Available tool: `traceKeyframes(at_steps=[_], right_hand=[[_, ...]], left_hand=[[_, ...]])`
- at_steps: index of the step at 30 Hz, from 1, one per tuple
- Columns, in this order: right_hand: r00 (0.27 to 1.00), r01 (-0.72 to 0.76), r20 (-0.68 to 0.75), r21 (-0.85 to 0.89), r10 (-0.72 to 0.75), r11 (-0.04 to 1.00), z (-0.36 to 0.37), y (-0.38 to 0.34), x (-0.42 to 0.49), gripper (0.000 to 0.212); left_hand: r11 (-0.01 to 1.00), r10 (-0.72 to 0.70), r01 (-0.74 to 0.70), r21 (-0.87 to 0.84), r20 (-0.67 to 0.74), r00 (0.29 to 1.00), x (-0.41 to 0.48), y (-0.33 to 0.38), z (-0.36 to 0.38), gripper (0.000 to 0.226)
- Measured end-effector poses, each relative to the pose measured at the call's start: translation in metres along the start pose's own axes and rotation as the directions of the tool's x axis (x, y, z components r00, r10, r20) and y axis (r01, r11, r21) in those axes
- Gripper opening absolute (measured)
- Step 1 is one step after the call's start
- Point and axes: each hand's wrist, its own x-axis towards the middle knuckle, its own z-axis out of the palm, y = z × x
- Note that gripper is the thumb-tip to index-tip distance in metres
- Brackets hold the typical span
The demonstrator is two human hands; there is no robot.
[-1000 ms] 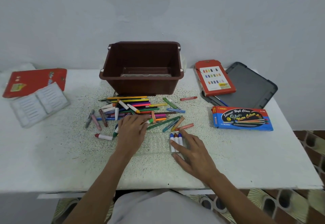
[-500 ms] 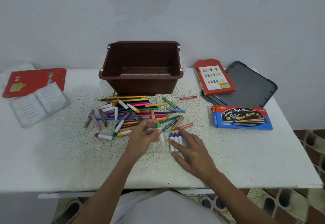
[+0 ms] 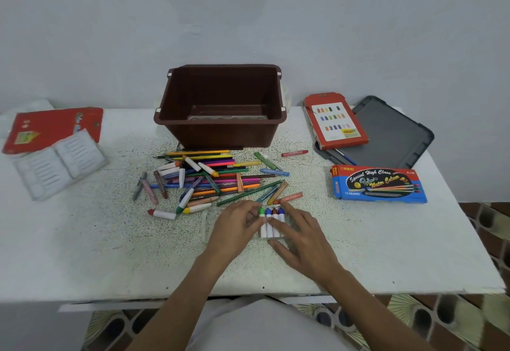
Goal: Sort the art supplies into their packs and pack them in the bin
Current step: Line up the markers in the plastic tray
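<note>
1. Table (image 3: 82, 254): white and speckled, it carries everything below
2. Bin (image 3: 220, 132): brown, at the back middle, upright, with something flat and clear lying on its floor
3. Lid (image 3: 392, 132): grey, flat at the back right
4. Red pack (image 3: 55, 124): flat at the far left, with a clear insert (image 3: 55, 163) overlapping its near edge
5. Blue box (image 3: 378, 183): closed, lying just in front of the lid
6. Red box (image 3: 335, 120): resting on the lid's left edge, colour chart up
7. Pile (image 3: 215, 179): loose pencils and crayons spread in front of the bin, between it and the hands
8. Left hand (image 3: 234, 229): fingertips pinch a green crayon (image 3: 261, 210) at the left end of a row
9. Right hand (image 3: 303, 240): released, fingers spread, the forefinger laid across the row's white barrels
10. Tray (image 3: 276, 237): small and clear, near the front middle, between the hands
11. Row: the green crayon lies beside three others (image 3: 275, 212), blue, brown and blue, touching side by side in the tray, tips toward the bin
</note>
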Motion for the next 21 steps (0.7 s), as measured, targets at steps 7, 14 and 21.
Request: traceKeyframes(at_steps=[7,14,21], right_hand=[[1.0,0.003,-0.013,0.014,-0.003,1.0,0.001,0.001,0.0,0.045],[1.0,0.007,-0.019,0.013,-0.007,1.0,0.001,0.0,0.0,0.044],[1.0,0.007,-0.014,0.007,-0.006,1.0,0.001,0.001,-0.001,0.044]], left_hand=[[0.962,0.185,-0.184,0.202,0.013,0.983,-0.008,-0.013,0.006,0.045],[0.906,0.301,-0.266,0.329,-0.06,0.952,-0.014,-0.023,0.015,0.049],[0.838,0.35,-0.273,0.473,-0.082,0.933,-0.016,-0.023,0.016,0.047]])
